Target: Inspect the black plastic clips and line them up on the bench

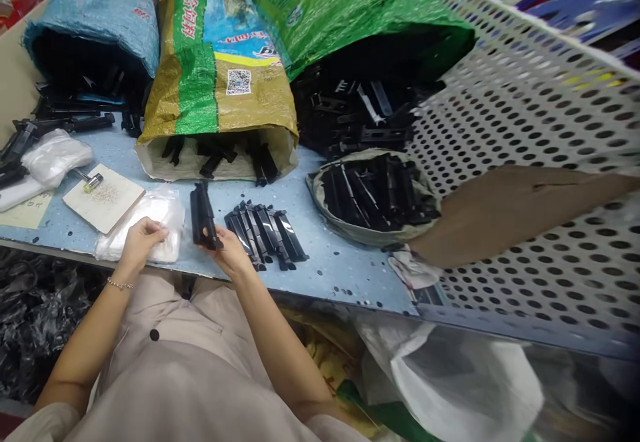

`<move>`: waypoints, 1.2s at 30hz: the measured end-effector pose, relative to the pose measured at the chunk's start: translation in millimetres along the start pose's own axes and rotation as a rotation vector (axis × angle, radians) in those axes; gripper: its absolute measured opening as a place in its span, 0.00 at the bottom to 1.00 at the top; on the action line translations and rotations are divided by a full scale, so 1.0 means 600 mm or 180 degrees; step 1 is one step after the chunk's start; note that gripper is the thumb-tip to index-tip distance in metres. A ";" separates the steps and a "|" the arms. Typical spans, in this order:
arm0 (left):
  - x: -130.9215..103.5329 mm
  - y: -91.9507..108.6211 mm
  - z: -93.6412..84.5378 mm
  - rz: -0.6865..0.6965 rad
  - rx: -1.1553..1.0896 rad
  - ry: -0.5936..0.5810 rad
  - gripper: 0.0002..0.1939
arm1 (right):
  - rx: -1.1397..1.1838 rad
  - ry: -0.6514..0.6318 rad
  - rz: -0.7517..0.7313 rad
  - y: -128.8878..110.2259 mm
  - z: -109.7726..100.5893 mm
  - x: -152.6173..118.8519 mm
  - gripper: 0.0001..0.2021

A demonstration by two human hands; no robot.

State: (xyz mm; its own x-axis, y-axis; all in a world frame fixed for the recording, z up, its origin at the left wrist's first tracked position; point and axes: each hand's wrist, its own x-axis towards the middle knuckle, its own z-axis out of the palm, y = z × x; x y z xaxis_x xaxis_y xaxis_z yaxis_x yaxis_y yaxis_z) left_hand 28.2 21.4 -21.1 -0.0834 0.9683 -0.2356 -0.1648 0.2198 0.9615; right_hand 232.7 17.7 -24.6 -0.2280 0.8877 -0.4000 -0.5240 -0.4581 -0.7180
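We see two bare hands at a speckled blue worktop (345, 265). The right hand (227, 250) grips a small bundle of black plastic parts (202, 215) by its near end, the far end pointing away from us. The fingers of the left hand (143, 241) are drawn together at a stack of clear plastic bags (123, 235); we cannot tell whether they pinch a layer of film. More black parts (267, 232) lie side by side, slanting, just right of the right hand.

For good handling, we judge that the bundle calls for a firm but light grip near its end, with the pieces flush so that none slides out. Thin film is likely to cling; we do best to part one layer with the fingertips and hold the stack down against slipping.

Among the containers, we note three woven sacks lying with their mouths towards us. The blue sack (107, 2) has dark parts in and before its mouth; the gold-and-green sack (250, 105) shows several loose parts against its pale lining; the green sack (350, 15) opens over a dense heap of them. Nearer, a round cloth container (350, 230) with a soft rim holds black pieces packed close, beside the perforated panel (550, 135).
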 end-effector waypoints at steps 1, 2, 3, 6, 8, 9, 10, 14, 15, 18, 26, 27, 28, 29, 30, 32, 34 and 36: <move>0.000 0.001 -0.001 0.0037 -0.0008 0.0052 0.18 | 0.0029 0.0034 -0.0034 -0.003 -0.004 -0.007 0.14; -0.001 0.000 0.000 0.0108 0.0019 0.0084 0.19 | 0.0053 0.0003 -0.0025 -0.005 -0.005 -0.013 0.15; -0.001 0.000 0.003 0.0197 0.0076 0.0090 0.19 | 0.0065 -0.0098 0.0038 -0.006 -0.003 -0.019 0.16; -0.002 -0.006 0.013 0.0416 0.0355 -0.0044 0.19 | 0.0066 -0.0554 0.0414 -0.001 0.012 -0.022 0.17; -0.004 -0.008 0.013 0.0493 0.0465 -0.0156 0.18 | 0.0128 -0.0639 0.0547 0.004 0.021 -0.013 0.17; -0.005 -0.008 0.009 0.0568 0.0478 -0.0172 0.18 | 0.0190 -0.0590 0.0541 0.005 0.022 -0.007 0.17; -0.006 -0.007 0.003 0.0695 0.0505 -0.0161 0.16 | 0.0265 -0.0496 0.0496 0.006 0.021 -0.003 0.17; -0.010 0.004 -0.019 0.1416 0.1507 -0.0252 0.06 | 0.0412 -0.0243 0.0417 0.007 0.005 0.004 0.15; -0.010 0.007 -0.020 0.1531 0.1852 -0.0290 0.12 | 0.0387 -0.0252 0.0439 0.007 0.001 0.002 0.15; -0.006 0.009 -0.018 0.1640 0.2354 -0.0157 0.25 | 0.0248 -0.0111 0.0295 0.003 -0.006 -0.008 0.16; -0.005 0.008 -0.016 0.1829 0.2260 -0.0300 0.34 | 0.0297 -0.0835 0.0891 0.016 -0.019 -0.090 0.19; -0.012 0.011 -0.015 0.1842 0.2288 -0.0376 0.36 | 0.0330 -0.0942 0.1045 0.023 -0.020 -0.092 0.19; -0.021 0.015 -0.014 0.1870 0.2351 -0.0474 0.38 | 0.0378 -0.0961 0.1162 0.031 -0.020 -0.090 0.19; -0.033 0.018 -0.011 0.1921 0.2442 -0.0628 0.40 | 0.0417 -0.0916 0.1235 0.037 -0.019 -0.085 0.19; -0.047 0.021 -0.007 0.2001 0.2538 -0.0868 0.42 | 0.0417 -0.0834 0.1240 0.042 -0.017 -0.077 0.19; -0.078 0.026 0.002 0.2198 0.2662 -0.1523 0.43 | 0.0187 -0.0628 0.0984 0.048 -0.008 -0.061 0.17; -0.108 0.031 0.010 0.2278 0.2693 -0.2027 0.42 | -0.0438 -0.0393 0.0361 0.050 0.010 -0.055 0.12; -0.134 0.043 0.007 0.2214 0.2696 -0.2130 0.38 | -0.1227 -0.0333 -0.0263 0.049 0.031 -0.064 0.08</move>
State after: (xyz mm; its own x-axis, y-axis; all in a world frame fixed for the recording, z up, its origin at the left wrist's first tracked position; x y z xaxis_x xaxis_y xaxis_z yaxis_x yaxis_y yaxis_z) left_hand 35.1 -50.3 23.4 0.6484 0.7259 0.2293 0.4080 -0.5856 0.7004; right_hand 210.7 -29.0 -19.5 -0.2906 0.9131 -0.2862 -0.2027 -0.3510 -0.9142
